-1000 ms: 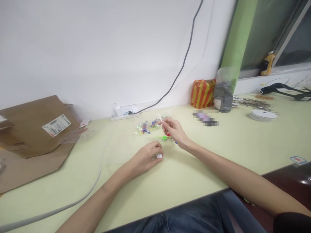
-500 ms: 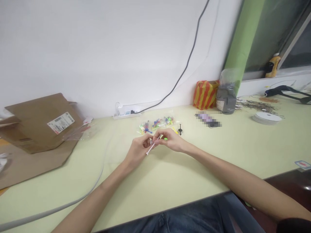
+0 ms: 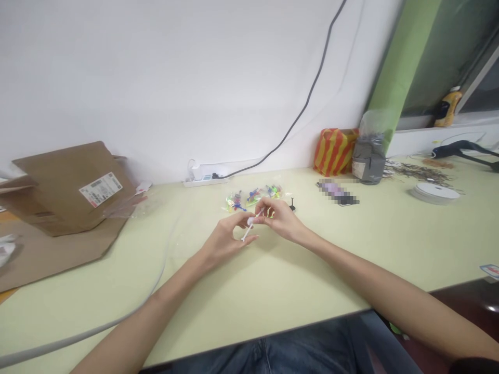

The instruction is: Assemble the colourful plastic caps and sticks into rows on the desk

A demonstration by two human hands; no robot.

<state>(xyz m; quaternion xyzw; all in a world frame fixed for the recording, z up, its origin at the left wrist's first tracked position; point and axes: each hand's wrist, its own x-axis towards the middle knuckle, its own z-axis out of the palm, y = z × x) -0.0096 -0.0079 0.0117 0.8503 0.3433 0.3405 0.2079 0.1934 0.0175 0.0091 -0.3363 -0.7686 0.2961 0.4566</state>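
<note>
Over the pale yellow desk point(image 3: 312, 270), the hands sit less tightly together than earlier: the right hand point(image 3: 281, 219) pinches a white plastic stick point(image 3: 249, 232), and the left hand point(image 3: 228, 243) curls just beside it, contact unclear, below small coloured packets point(image 3: 251, 200).

Pale-green desk point(image 3: 296, 291) w/ power strip point(image 3: 205, 181), parts bags point(image 3: 253, 198), white roll point(image 3: 434, 194), cardboard mailer point(image 3: 70, 189).

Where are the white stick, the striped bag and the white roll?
white stick point(image 3: 245, 237): head view, its lower end.
striped bag point(image 3: 335, 152): head view, its middle.
white roll point(image 3: 434, 192): head view, its top face.
</note>
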